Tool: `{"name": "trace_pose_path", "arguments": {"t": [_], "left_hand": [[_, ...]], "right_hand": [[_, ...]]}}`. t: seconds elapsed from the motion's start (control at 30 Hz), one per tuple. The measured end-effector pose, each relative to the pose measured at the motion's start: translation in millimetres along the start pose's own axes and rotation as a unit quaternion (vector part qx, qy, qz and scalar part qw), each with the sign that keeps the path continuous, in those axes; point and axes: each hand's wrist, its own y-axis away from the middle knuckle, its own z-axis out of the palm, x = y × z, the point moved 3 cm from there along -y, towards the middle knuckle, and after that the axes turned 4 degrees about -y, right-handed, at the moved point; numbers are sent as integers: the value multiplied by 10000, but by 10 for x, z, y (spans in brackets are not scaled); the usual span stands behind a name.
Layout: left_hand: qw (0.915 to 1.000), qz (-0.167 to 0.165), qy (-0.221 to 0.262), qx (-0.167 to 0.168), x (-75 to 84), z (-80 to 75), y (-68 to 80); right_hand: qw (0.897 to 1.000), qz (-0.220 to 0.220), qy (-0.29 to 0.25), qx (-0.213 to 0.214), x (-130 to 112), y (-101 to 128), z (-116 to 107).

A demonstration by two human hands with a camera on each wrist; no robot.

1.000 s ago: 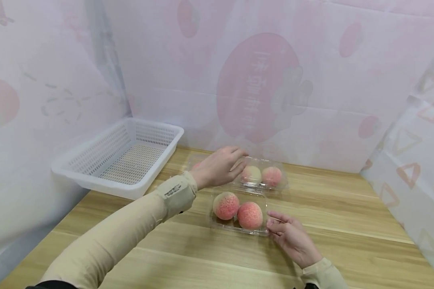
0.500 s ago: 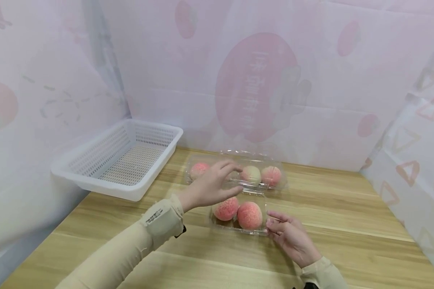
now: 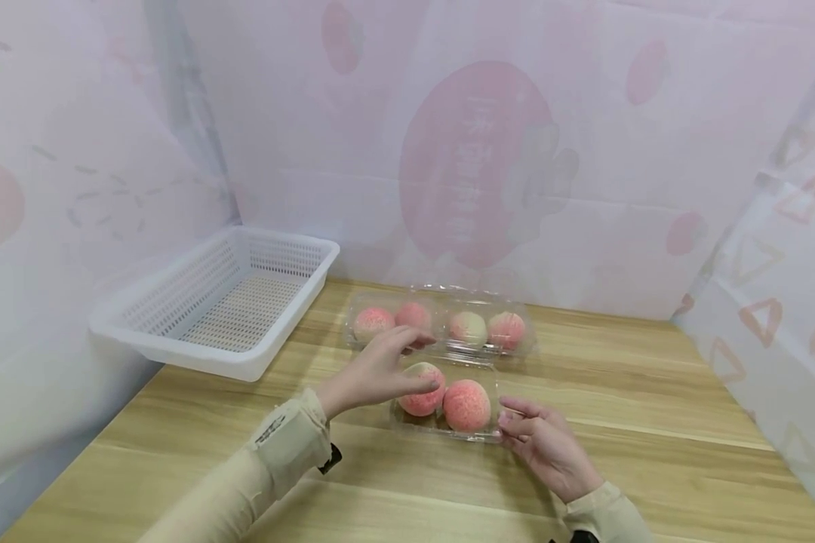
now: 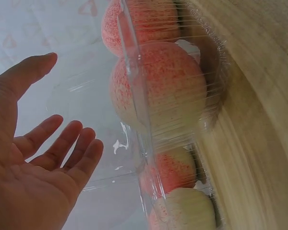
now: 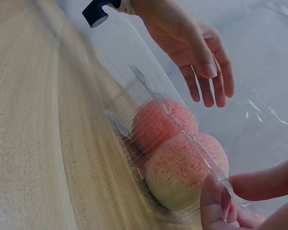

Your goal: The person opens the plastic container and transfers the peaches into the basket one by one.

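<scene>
A clear plastic clamshell box (image 3: 448, 436) stands with its lid raised, holding two pink-and-cream peaches, a left one (image 3: 422, 400) and a right one (image 3: 467, 406). My left hand (image 3: 376, 369) hovers over the box's left side, fingers spread and thumb apart, holding nothing. In the left wrist view its palm and fingers (image 4: 89, 146) show beside the box, apart from the fruit. With thumb and fingers, my right hand (image 3: 550, 450) pinches the rim at the right end; the right wrist view shows the thumb (image 5: 264, 184) on that edge.
Behind the front box, clear packs hold a left pair of peaches (image 3: 373, 324) and a right pair (image 3: 505, 330). A white perforated basket (image 3: 244, 366) sits at the left on the wooden table (image 3: 618, 392). Printed cloth walls (image 3: 584, 249) enclose the back and sides.
My left hand has moved back toward me and to the left, from above the rear packs to over the front box's left peach. My right hand keeps its hold on the rim.
</scene>
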Motion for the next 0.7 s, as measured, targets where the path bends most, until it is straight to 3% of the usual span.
{"name": "trace_pose_path", "arguments": {"t": [0.47, 0.7], "left_hand": [[9991, -417, 15, -101, -86, 42, 81], [9979, -471, 349, -278, -108, 62, 91]], "right_hand": [[9999, 7, -71, 134, -5, -13, -29], [10000, 29, -11, -30, 6, -17, -38]]}}
